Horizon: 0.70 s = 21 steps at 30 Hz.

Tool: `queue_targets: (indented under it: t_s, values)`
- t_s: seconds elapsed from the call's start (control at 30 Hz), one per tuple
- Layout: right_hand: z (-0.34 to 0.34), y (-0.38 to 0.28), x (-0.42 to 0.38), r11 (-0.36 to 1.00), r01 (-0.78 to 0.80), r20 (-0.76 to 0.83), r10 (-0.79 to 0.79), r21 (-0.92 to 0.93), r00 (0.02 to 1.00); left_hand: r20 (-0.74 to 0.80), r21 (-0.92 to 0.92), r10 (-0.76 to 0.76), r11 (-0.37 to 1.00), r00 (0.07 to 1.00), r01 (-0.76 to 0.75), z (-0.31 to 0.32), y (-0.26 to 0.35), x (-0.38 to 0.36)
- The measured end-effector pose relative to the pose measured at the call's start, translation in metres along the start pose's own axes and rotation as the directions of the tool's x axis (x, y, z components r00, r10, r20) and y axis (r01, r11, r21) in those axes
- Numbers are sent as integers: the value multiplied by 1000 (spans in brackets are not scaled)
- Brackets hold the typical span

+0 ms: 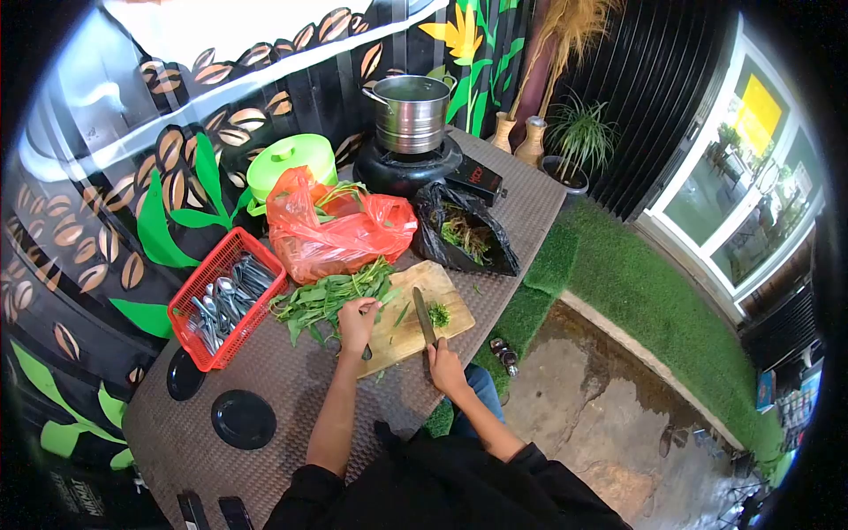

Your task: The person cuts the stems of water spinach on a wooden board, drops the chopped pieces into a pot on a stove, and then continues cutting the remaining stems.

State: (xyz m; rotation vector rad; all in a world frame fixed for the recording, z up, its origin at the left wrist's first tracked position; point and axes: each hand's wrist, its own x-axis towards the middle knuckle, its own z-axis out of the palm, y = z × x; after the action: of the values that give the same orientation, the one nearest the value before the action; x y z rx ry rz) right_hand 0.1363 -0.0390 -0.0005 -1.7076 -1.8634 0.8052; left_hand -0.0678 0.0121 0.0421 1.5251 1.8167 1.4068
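Outdoors on a patio, with green turf to my right and a wall painted with leaves behind, I'm standing over the long brown woven table [291, 389], and everything on it sits beyond my fingers. Farthest off, the steel pot [412, 113] is up on its burner; nearer, the orange plastic bag [340, 231] spills greens just past my left fingertips, and the black bag [465, 231] of trimmings gapes beyond the knife tip. Left of my left hand [357, 322] sits the red basket [228, 296] of spoons. Now the wooden cutting board [422, 311]: my left fingers are curled down, pinning the bundle of leafy greens [327, 299] at the board's left edge, half of it trailing off onto the table. My right hand [444, 364] is clenched round the handle of the knife [425, 320], blade pointing away, lying between my two sets of fingers, with a small heap of chopped greens [439, 314] just right of it. Risks as I judge them: my left fingertips are close to that edge, so a hurried stroke could nick them; loose stems could slide and drag the blade sideways; the board could skate on the weave.
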Motion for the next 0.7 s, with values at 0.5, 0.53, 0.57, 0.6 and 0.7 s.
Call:
queue_targets:
  t_s: [0.5, 0.53, 0.57, 0.6, 0.7]
  values:
    - [-1, 0, 1, 999, -36, 41, 36, -13, 999, 150, -318, -130, 932, 980, 172, 19, -26, -10]
    - [-1, -1, 0, 999, -36, 43, 36, -13, 998, 152, -203, -85, 972, 985, 115, 19, -23, -12]
    - [-1, -1, 0, 1000, -25, 28, 25, -5, 999, 160, -87, -39, 995, 986, 54, 18, -21, -13]
    - [-1, -1, 0, 1000, -15, 12, 14, 2, 1000, 160, -88, -39, 995, 986, 53, 18, -18, -15]
    - [-2, -2, 0, 1000, -20, 19, 20, -1, 1000, 217, 49, -34, 999, 976, 24, 16, -15, -18]
